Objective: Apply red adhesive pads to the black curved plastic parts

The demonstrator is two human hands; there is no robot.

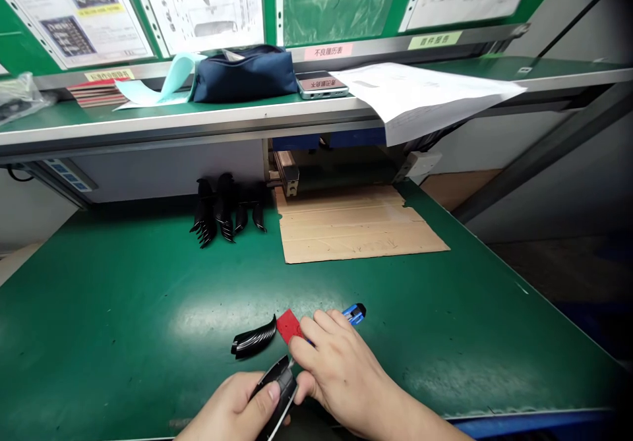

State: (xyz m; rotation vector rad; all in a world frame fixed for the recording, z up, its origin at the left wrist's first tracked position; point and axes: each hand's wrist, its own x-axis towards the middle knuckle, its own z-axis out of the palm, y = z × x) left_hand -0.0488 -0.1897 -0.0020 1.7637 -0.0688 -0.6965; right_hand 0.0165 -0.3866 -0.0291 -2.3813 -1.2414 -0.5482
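Left hand grips a black plastic part at the table's near edge. Right hand is closed on a blue-handled knife, its blade tip against that part. A second black part and a red piece lie just beyond on the green table.

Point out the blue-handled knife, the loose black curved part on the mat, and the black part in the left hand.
Blue-handled knife (355, 312), head view: blue end past the right hand's fingers.
Loose black curved part (254, 339), head view: mid-body.
Held black part (283, 383), head view: glossy face.
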